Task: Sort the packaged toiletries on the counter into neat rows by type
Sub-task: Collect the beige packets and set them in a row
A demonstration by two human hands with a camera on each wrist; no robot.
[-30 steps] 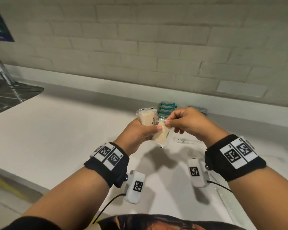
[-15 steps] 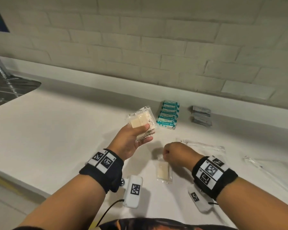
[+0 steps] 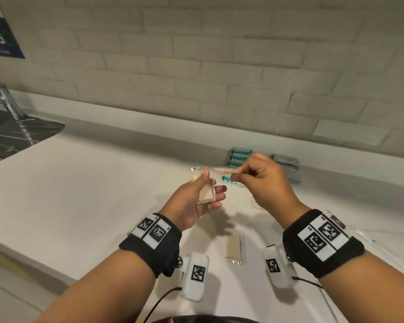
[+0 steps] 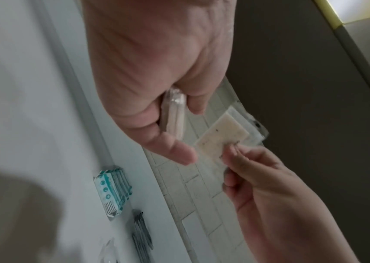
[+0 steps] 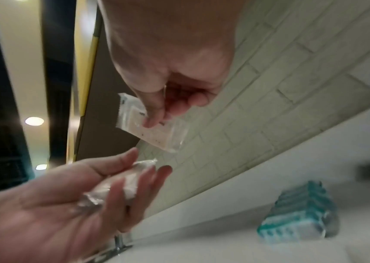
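My left hand [image 3: 210,186] grips a small stack of clear-wrapped beige soap packets [image 3: 205,193], thumb on top and fingers underneath, above the white counter [image 3: 79,194]. My right hand [image 3: 237,174] pinches one more soap packet [image 3: 222,170] by its end, just right of the stack and a little apart from it. In the left wrist view the stack [image 4: 172,113] shows edge-on and the pinched packet [image 4: 222,138] flat. The right wrist view shows the pinched packet [image 5: 148,124] above the left hand's stack [image 5: 116,186]. Another soap packet [image 3: 233,249] lies flat on the counter between my wrists.
A row of teal-and-white packets [image 3: 239,157] and a row of grey packets [image 3: 287,164] lie against the back ledge. A metal sink [image 3: 14,134] is at the far left. The counter's front edge runs along the lower left.
My right hand has come up from the counter, leaving a soap packet lying there, and now pinches another packet beside the left hand's stack. The left hand stayed raised.
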